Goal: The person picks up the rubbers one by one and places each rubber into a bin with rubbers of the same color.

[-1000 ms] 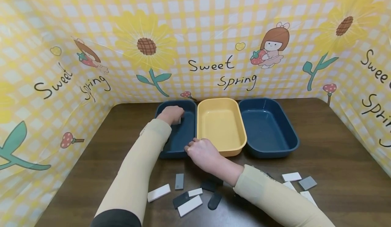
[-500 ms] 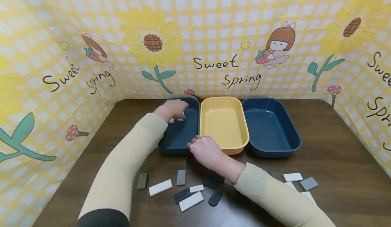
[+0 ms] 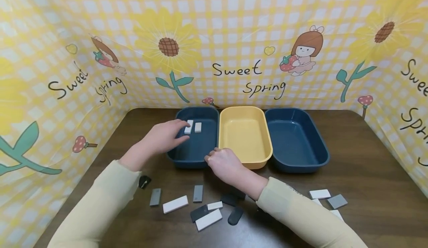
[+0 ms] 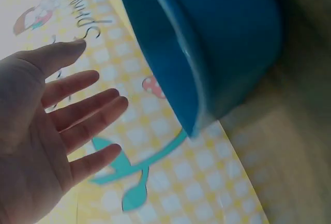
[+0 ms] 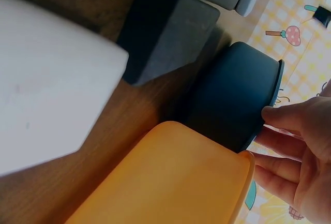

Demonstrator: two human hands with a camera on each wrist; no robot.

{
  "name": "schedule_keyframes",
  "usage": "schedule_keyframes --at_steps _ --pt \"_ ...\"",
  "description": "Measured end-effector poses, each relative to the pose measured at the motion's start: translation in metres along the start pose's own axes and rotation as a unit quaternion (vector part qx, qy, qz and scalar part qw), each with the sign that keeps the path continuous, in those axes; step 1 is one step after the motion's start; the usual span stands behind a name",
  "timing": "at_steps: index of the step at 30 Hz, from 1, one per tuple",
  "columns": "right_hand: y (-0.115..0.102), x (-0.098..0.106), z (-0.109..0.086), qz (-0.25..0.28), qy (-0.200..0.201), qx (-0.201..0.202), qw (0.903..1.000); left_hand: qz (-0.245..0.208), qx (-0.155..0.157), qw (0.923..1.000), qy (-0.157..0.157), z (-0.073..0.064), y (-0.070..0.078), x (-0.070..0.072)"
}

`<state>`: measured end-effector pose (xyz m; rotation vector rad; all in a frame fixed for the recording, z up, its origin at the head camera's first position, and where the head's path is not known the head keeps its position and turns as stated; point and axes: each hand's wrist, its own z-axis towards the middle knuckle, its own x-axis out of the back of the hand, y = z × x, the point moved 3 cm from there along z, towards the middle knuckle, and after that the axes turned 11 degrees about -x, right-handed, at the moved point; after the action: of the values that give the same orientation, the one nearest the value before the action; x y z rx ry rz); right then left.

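Three trays stand side by side at the back: a left blue tray [image 3: 187, 163], a yellow tray [image 3: 245, 108] and a right blue tray [image 3: 301, 168]. Two small white blocks [image 3: 188, 127] [image 3: 198, 127] lie in the left blue tray. My left hand [image 3: 167, 136] hovers open over that tray's left rim and holds nothing; the left wrist view shows its fingers [image 4: 77, 115] spread beside the blue tray [image 4: 217, 43]. My right hand [image 3: 222, 162] rests its fingertips [image 5: 266, 114] on the near rims where the blue tray [image 5: 232, 100] meets the yellow tray [image 5: 170, 182].
Loose blocks lie on the brown table in front: a white block [image 3: 175, 204], grey blocks [image 3: 198, 193] [image 3: 155, 196], a small black piece [image 3: 144, 181], dark blocks [image 3: 235, 216], and a white block [image 3: 320, 193] and grey block [image 3: 337, 201] at the right. Patterned walls enclose the table on three sides.
My left hand has drawn back out of the left blue tray toward me, leaving two white blocks lying there. The right hand has stayed on the tray rims.
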<state>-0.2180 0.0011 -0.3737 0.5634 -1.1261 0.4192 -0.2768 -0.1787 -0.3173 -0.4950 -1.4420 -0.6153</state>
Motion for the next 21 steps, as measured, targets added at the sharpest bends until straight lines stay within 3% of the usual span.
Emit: schedule_keyframes --at_steps 6,14,18,21 --pt "0.002 0.002 0.0 0.012 0.012 -0.002 0.9999 -0.031 0.015 0.9985 0.043 -0.043 0.0 0.001" --pt "0.001 0.002 0.0 0.017 0.007 -0.006 0.9998 -0.047 -0.014 0.9938 0.1 -0.085 0.013 -0.015" --pt "0.0 0.003 0.0 0.019 0.004 -0.005 0.9998 -0.052 -0.023 0.9928 0.106 -0.099 0.025 -0.022" --pt "-0.001 0.002 0.0 0.012 0.008 -0.003 0.9999 -0.055 -0.029 0.9942 0.088 -0.106 0.034 -0.026"
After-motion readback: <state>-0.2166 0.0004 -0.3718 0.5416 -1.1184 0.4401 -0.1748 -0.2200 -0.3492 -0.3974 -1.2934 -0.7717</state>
